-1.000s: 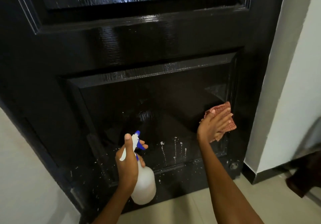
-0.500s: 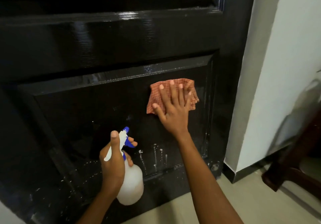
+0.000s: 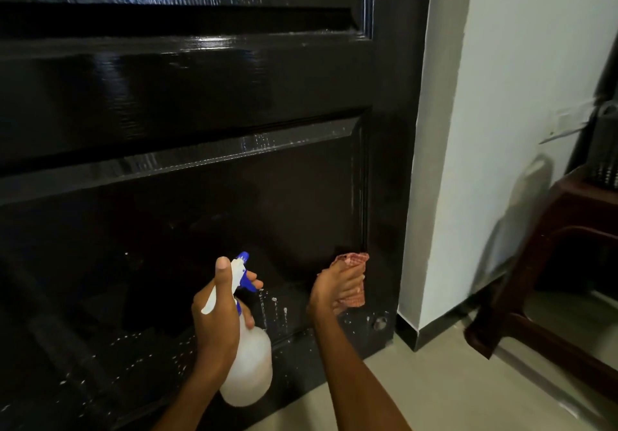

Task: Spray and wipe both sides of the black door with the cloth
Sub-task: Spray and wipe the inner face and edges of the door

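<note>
The glossy black panelled door fills the left and centre of the view. My left hand grips a white spray bottle with a blue trigger, held upright near the door's lower panel. My right hand presses a reddish checked cloth against the lower right corner of the bottom panel, fingers laid over it. White drips run down the door between the two hands, and droplets speckle the bottom rail.
A white wall with a dark skirting stands right of the door. A dark wooden piece of furniture sits on the pale tiled floor at the far right.
My right hand has slid the cloth down the panel from mid-height to its lower right corner. The view shifted right and closer. My left hand keeps holding the bottle.
</note>
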`<state>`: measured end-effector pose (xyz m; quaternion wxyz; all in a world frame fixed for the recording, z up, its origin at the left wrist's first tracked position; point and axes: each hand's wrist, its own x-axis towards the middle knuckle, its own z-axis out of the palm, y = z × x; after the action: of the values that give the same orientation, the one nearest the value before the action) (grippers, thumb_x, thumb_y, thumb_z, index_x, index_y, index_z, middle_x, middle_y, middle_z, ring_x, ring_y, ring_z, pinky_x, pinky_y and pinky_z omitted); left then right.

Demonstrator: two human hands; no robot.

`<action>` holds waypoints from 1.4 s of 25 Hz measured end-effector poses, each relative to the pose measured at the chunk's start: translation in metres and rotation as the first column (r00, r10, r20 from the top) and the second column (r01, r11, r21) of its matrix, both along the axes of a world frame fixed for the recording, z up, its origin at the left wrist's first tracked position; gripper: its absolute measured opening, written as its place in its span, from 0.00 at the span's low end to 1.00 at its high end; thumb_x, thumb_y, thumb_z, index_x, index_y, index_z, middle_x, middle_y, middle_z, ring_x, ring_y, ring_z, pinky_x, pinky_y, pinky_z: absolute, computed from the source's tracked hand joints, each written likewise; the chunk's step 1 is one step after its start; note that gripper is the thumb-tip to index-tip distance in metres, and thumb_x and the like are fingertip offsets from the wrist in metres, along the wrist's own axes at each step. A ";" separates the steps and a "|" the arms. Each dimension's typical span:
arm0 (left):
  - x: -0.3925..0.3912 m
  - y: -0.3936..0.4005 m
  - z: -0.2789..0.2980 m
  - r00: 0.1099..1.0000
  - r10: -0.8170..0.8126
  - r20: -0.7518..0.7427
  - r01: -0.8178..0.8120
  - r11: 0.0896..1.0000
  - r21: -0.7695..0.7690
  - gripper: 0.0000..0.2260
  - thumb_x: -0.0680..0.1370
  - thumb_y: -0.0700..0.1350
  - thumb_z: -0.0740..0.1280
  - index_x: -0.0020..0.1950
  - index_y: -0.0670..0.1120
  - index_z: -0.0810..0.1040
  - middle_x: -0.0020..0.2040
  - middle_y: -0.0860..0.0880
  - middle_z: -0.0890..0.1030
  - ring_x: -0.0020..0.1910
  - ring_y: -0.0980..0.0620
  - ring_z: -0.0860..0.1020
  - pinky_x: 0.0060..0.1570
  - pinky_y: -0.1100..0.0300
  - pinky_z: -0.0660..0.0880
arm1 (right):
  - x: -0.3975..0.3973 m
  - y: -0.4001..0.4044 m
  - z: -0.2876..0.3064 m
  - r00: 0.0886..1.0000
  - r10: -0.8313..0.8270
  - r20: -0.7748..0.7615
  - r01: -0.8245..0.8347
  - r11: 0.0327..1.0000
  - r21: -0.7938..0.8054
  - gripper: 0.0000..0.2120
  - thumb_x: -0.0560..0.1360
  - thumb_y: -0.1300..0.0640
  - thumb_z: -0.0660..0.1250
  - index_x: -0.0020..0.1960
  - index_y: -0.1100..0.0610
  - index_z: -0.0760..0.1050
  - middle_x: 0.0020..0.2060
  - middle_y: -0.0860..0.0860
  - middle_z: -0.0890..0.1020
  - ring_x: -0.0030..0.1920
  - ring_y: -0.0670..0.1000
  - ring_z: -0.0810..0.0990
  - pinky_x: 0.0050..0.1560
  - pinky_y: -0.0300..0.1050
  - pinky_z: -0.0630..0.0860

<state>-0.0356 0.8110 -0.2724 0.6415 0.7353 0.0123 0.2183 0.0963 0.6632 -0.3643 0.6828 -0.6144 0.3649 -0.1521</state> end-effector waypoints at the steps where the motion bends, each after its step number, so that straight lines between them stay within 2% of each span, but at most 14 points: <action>1: 0.001 -0.003 0.002 1.000 -0.003 0.008 0.003 1.000 0.001 0.30 0.79 0.63 0.50 0.45 0.42 0.81 0.38 0.46 0.85 0.22 0.51 0.74 0.25 0.64 0.74 | 0.002 0.001 0.017 0.999 -0.025 0.031 0.024 1.000 0.016 0.27 0.87 0.50 0.49 0.84 0.49 0.45 0.83 0.50 0.42 0.82 0.55 0.39 0.79 0.65 0.39; 4: 0.008 -0.012 0.012 0.999 -0.015 0.043 0.014 1.000 0.018 0.29 0.80 0.63 0.50 0.45 0.43 0.81 0.40 0.48 0.85 0.22 0.49 0.75 0.25 0.62 0.74 | 0.008 0.008 0.075 0.976 -0.069 0.206 0.089 0.992 -0.085 0.30 0.85 0.40 0.46 0.83 0.43 0.40 0.83 0.47 0.43 0.82 0.53 0.40 0.78 0.68 0.37; 6: 0.015 -0.019 0.020 0.997 -0.024 0.073 0.023 0.999 0.026 0.28 0.81 0.62 0.50 0.44 0.44 0.81 0.40 0.49 0.85 0.22 0.48 0.75 0.25 0.60 0.74 | 0.013 0.006 0.113 0.938 0.000 0.348 0.089 0.967 -0.240 0.32 0.81 0.34 0.42 0.82 0.40 0.39 0.83 0.46 0.43 0.82 0.51 0.39 0.77 0.66 0.33; 8: 0.021 -0.025 0.027 0.996 -0.036 0.082 0.034 0.999 0.029 0.28 0.81 0.62 0.50 0.44 0.44 0.82 0.40 0.49 0.85 0.22 0.48 0.75 0.25 0.58 0.74 | 0.022 0.001 0.133 0.900 0.028 0.434 0.145 0.921 -0.361 0.32 0.81 0.34 0.42 0.81 0.39 0.38 0.83 0.45 0.44 0.81 0.47 0.38 0.76 0.61 0.31; 11: 0.025 -0.030 0.031 0.995 -0.060 0.081 0.058 0.998 0.026 0.29 0.80 0.63 0.50 0.44 0.44 0.81 0.39 0.48 0.85 0.23 0.47 0.75 0.26 0.56 0.74 | 0.015 -0.001 0.087 0.896 -0.011 0.444 0.206 0.896 -0.394 0.32 0.82 0.34 0.42 0.83 0.43 0.44 0.83 0.47 0.50 0.81 0.46 0.42 0.76 0.55 0.36; 14: 0.025 -0.032 0.028 0.997 -0.057 0.055 0.055 0.998 0.028 0.29 0.79 0.64 0.51 0.44 0.44 0.81 0.39 0.48 0.85 0.23 0.47 0.75 0.27 0.56 0.74 | 0.000 0.005 0.024 0.947 -0.083 0.309 0.152 0.967 -0.206 0.45 0.74 0.23 0.32 0.83 0.47 0.48 0.83 0.50 0.54 0.82 0.52 0.47 0.79 0.60 0.43; 16: 0.024 -0.033 0.026 0.998 -0.052 0.048 0.050 0.998 0.038 0.29 0.80 0.64 0.51 0.43 0.44 0.81 0.39 0.50 0.85 0.23 0.47 0.75 0.27 0.55 0.74 | -0.003 0.009 0.025 0.968 -0.081 0.237 0.112 0.986 -0.120 0.39 0.78 0.27 0.37 0.83 0.47 0.47 0.83 0.49 0.52 0.82 0.53 0.47 0.79 0.62 0.43; 18: 0.023 -0.034 0.029 0.997 -0.051 0.051 0.049 0.998 0.038 0.28 0.80 0.64 0.51 0.43 0.45 0.81 0.39 0.50 0.85 0.23 0.47 0.75 0.27 0.54 0.75 | -0.001 0.011 0.059 0.964 -0.054 0.259 0.089 0.988 -0.123 0.30 0.83 0.35 0.43 0.82 0.43 0.43 0.83 0.47 0.49 0.82 0.53 0.43 0.78 0.62 0.39; 21: 0.026 -0.036 0.042 0.995 -0.058 0.084 0.057 0.998 0.018 0.28 0.80 0.63 0.51 0.43 0.45 0.81 0.39 0.48 0.85 0.23 0.46 0.75 0.27 0.54 0.74 | 0.010 -0.007 0.137 0.879 0.100 0.467 0.095 0.921 -0.377 0.27 0.83 0.37 0.44 0.77 0.36 0.37 0.83 0.44 0.43 0.81 0.49 0.37 0.76 0.57 0.31; 23: 0.029 -0.040 0.049 0.993 -0.057 0.107 0.055 0.998 0.020 0.28 0.81 0.63 0.51 0.42 0.45 0.81 0.39 0.48 0.85 0.23 0.45 0.75 0.26 0.55 0.74 | 0.018 -0.024 0.183 0.838 0.180 0.516 0.132 0.849 -0.512 0.26 0.85 0.39 0.45 0.77 0.37 0.36 0.82 0.43 0.41 0.80 0.46 0.34 0.74 0.55 0.29; 25: 0.033 -0.042 0.053 0.990 -0.062 0.127 0.060 0.998 0.017 0.27 0.81 0.62 0.51 0.42 0.45 0.81 0.38 0.49 0.85 0.22 0.45 0.75 0.26 0.54 0.74 | 0.020 -0.031 0.193 0.813 0.211 0.542 0.166 0.809 -0.564 0.26 0.86 0.40 0.45 0.79 0.38 0.38 0.82 0.41 0.41 0.80 0.44 0.34 0.75 0.55 0.31; 28: 0.031 -0.044 0.050 0.991 -0.069 0.115 0.069 0.998 0.004 0.28 0.81 0.63 0.52 0.43 0.44 0.82 0.38 0.48 0.85 0.22 0.46 0.75 0.25 0.55 0.73 | 0.015 -0.024 0.129 0.832 0.153 0.533 0.152 0.862 -0.484 0.28 0.83 0.37 0.44 0.81 0.41 0.40 0.80 0.40 0.42 0.80 0.45 0.37 0.77 0.54 0.35; 32: 0.018 -0.048 0.039 0.995 -0.079 0.063 0.080 0.997 -0.002 0.29 0.79 0.65 0.51 0.43 0.44 0.82 0.38 0.47 0.85 0.22 0.48 0.74 0.26 0.56 0.73 | -0.016 -0.012 0.023 0.958 0.078 0.275 0.002 0.960 -0.281 0.31 0.83 0.35 0.42 0.82 0.45 0.40 0.83 0.46 0.44 0.82 0.50 0.42 0.79 0.52 0.39; 35: 0.013 -0.046 0.031 0.996 -0.073 0.051 0.073 0.997 0.001 0.30 0.78 0.66 0.51 0.45 0.44 0.82 0.38 0.48 0.85 0.23 0.48 0.75 0.27 0.55 0.74 | -0.021 -0.003 0.027 0.975 0.076 0.209 -0.047 0.989 -0.140 0.30 0.86 0.41 0.45 0.83 0.49 0.41 0.83 0.48 0.44 0.82 0.52 0.41 0.80 0.53 0.39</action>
<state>-0.0228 0.7648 -0.2415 0.6495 0.7292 -0.0309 0.2133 0.0754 0.6598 -0.3373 0.6796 -0.6499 0.2593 -0.2202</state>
